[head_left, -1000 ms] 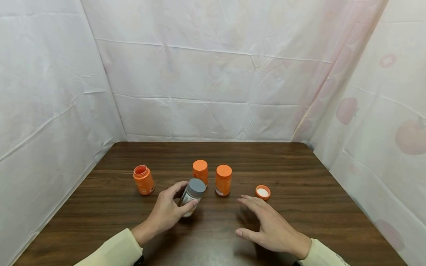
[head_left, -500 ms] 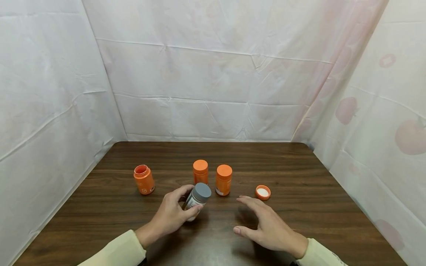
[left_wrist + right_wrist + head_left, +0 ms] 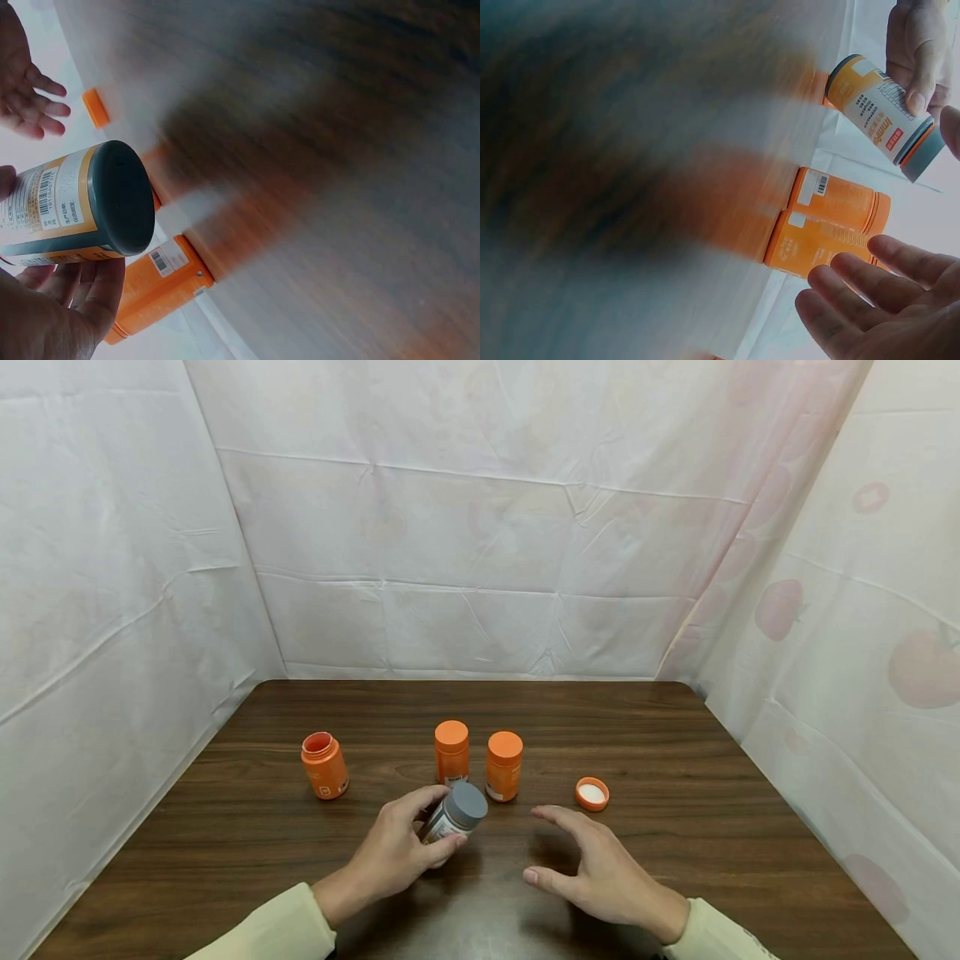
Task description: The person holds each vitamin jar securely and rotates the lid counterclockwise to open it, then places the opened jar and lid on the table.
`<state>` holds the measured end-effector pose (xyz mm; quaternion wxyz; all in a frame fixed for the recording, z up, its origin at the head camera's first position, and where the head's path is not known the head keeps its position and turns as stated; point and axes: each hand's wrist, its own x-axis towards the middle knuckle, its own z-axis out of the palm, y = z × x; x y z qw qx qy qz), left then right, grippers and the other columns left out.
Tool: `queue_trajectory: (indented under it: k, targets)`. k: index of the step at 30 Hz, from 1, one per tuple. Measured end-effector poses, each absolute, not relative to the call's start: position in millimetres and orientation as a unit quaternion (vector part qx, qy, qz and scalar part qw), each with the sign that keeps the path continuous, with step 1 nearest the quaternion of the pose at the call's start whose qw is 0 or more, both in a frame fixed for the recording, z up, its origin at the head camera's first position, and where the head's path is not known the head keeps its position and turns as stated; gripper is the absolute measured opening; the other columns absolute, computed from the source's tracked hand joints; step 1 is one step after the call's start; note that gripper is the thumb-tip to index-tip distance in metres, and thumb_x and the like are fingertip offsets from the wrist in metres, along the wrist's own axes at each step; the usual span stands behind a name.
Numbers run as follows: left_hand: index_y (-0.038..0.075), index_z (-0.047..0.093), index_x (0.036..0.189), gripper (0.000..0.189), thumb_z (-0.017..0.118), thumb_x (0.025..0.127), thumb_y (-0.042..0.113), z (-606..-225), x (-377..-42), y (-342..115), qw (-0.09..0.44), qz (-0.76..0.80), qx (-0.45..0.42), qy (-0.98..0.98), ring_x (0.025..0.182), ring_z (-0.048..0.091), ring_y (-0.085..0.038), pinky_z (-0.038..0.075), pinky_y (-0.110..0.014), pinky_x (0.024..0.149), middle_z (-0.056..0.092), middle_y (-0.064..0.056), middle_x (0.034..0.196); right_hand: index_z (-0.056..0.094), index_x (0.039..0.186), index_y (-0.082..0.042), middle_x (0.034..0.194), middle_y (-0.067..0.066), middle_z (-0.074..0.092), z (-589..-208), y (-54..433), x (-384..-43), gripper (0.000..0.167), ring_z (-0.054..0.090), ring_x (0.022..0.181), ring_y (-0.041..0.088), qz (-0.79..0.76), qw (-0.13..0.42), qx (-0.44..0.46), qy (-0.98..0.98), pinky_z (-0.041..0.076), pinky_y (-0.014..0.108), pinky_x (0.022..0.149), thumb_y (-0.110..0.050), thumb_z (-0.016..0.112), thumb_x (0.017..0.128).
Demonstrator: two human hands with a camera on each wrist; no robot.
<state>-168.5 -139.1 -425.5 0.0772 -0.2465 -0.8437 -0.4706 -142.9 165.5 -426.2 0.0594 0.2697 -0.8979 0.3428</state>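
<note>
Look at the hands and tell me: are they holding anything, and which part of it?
The left hand holds a bottle by its labelled body, below the grey lid. The right hand holds nothing.

Dark brown wood-grain tabletop (image 3: 600, 710), far corners rounded, grain running mostly side to side. Creased white fabric backdrop (image 3: 465, 527) behind, crossed by horizontal fold lines. Plain white, wrinkled left side sheet (image 3: 112, 543); white right side sheet (image 3: 847, 652) bears faded pink-red fruit prints. Lighting soft; pale sheen on tabletop's near part.
</note>
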Motion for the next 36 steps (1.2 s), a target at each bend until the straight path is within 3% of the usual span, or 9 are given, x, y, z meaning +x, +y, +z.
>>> queue_trajectory:
  k: [5, 16, 27, 36]
  targets:
    - [0.015, 0.064, 0.128, 0.053, 0.089, 0.082, 0.016, -424.8, -167.6, -134.7, 0.084, -0.466, -0.264, -0.840, 0.097, 0.067, -0.017, 0.058, -0.033, 0.080, 0.068, 0.006, 0.113, 0.057, 0.141, -0.015, 0.140, -0.004, 0.061, -427.2, 164.1, -142.5, 0.072, 0.058, 0.127, 0.017, 0.354, 0.057, 0.266, -0.895, 0.050, 0.050, 0.101, -0.060, 0.073, 0.088]
    - [0.014, 0.063, 0.130, 0.053, 0.087, 0.084, 0.022, -425.8, -165.4, -125.2, 0.066, -0.451, -0.274, -0.847, 0.099, 0.064, -0.012, 0.057, -0.029, 0.080, 0.066, 0.008, 0.115, 0.057, 0.138, -0.027, 0.133, -0.015, 0.062, -430.4, 161.0, -143.1, 0.061, 0.063, 0.119, 0.020, 0.383, 0.066, 0.257, -0.885, 0.052, 0.049, 0.096, -0.055, 0.077, 0.087]
    - [0.017, 0.066, 0.125, 0.047, 0.087, 0.085, 0.028, -424.5, -163.7, -118.5, 0.070, -0.428, -0.286, -0.855, 0.095, 0.062, -0.010, 0.056, -0.028, 0.079, 0.067, 0.011, 0.112, 0.058, 0.137, -0.027, 0.131, -0.011, 0.064, -430.9, 158.6, -143.6, 0.054, 0.065, 0.111, 0.023, 0.418, 0.078, 0.273, -0.863, 0.054, 0.044, 0.092, -0.045, 0.079, 0.090]
    - [0.015, 0.065, 0.127, 0.049, 0.086, 0.086, 0.032, -424.5, -162.1, -110.1, 0.066, -0.414, -0.299, -0.857, 0.096, 0.061, -0.010, 0.054, -0.029, 0.079, 0.067, 0.007, 0.114, 0.059, 0.137, -0.024, 0.126, -0.008, 0.066, -429.9, 153.6, -144.2, 0.053, 0.064, 0.109, 0.013, 0.458, 0.076, 0.280, -0.840, 0.055, 0.043, 0.091, -0.032, 0.082, 0.089]
